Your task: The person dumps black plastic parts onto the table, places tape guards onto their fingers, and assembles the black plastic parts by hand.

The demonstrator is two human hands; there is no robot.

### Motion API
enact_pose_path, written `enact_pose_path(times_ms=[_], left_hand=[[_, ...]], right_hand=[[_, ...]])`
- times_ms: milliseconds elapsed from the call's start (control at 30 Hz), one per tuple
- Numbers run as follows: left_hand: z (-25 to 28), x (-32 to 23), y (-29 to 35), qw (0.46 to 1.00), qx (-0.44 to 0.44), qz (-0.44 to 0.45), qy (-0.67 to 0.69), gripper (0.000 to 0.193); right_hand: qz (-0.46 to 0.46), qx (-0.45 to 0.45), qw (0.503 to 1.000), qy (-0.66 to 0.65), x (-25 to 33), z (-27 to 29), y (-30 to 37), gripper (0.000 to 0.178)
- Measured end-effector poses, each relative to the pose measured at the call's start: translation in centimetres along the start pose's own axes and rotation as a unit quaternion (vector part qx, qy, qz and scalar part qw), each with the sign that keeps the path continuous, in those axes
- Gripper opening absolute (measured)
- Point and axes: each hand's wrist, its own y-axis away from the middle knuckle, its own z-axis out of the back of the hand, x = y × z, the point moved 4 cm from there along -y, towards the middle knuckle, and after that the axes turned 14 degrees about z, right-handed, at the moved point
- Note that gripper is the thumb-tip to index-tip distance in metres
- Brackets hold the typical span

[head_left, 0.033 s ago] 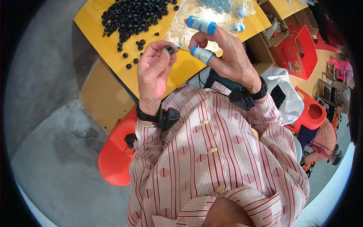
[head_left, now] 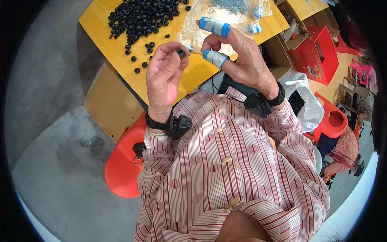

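Yellow tabletop (head_left: pixel 111 52) has a bare left edge, left hand (head_left: pixel 163 76) pinching a black ring (head_left: pixel 182 53), right hand (head_left: pixel 245 56) spread.

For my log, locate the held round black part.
Head view, upper middle: the round black part is pinched in the left hand, left of the right hand.

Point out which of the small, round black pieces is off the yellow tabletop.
The small, round black piece pinched in the bare left hand; the other black pieces in view lie loose on the flat yellow tabletop.
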Motion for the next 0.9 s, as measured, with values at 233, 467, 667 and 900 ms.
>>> enact_pose_path(times_ms=[233, 467, 667, 900], left_hand=[[0.7, 0.6, 0.0, 0.999, 0.014, 0.035, 0.028, 0.031], [0.6, 0.9, 0.1, 0.999, 0.029, 0.014, 0.000, 0.030], [0.9, 0.9, 0.1, 0.998, 0.001, -0.007, -0.061, 0.029], [1.3, 1.1, 0.2, 0.993, -0.009, -0.003, -0.115, 0.030]], right_hand=[[-0.026, -0.007, 0.999, -0.028, -0.3, -0.3, 0.1, 0.049], [-0.032, 0.022, 0.999, -0.038, 0.0, -0.4, -0.4, 0.046], [-0.013, 0.053, 0.998, -0.042, 0.2, -0.8, -0.7, 0.032], [-0.003, 0.094, 0.995, -0.019, -0.1, -1.2, -0.4, 0.022]])
